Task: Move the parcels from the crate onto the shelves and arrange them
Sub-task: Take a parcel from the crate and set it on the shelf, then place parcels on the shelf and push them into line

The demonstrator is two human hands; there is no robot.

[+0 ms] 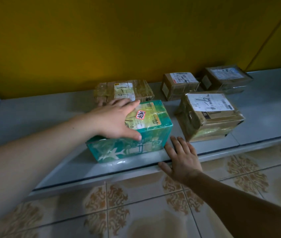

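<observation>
A teal parcel (146, 134) with a yellow label and a red sticker lies on the low grey shelf (33, 117). My left hand (115, 121) rests flat on its top, fingers spread, thumb down its front face. My right hand (181, 157) lies open on the shelf's front edge, fingertips at the parcel's right end. Behind the teal parcel lies a flat brown parcel (124, 91) marked 1-6. To the right stands a taped brown box (208, 115) with a white label. Two smaller brown boxes (179, 85) (225, 78) sit against the back wall. No crate is in view.
A yellow wall (119, 40) backs the shelf. Patterned floor tiles (136, 212) run in front of the shelf. Bare shelf surface lies to the left of the teal parcel and at the far right.
</observation>
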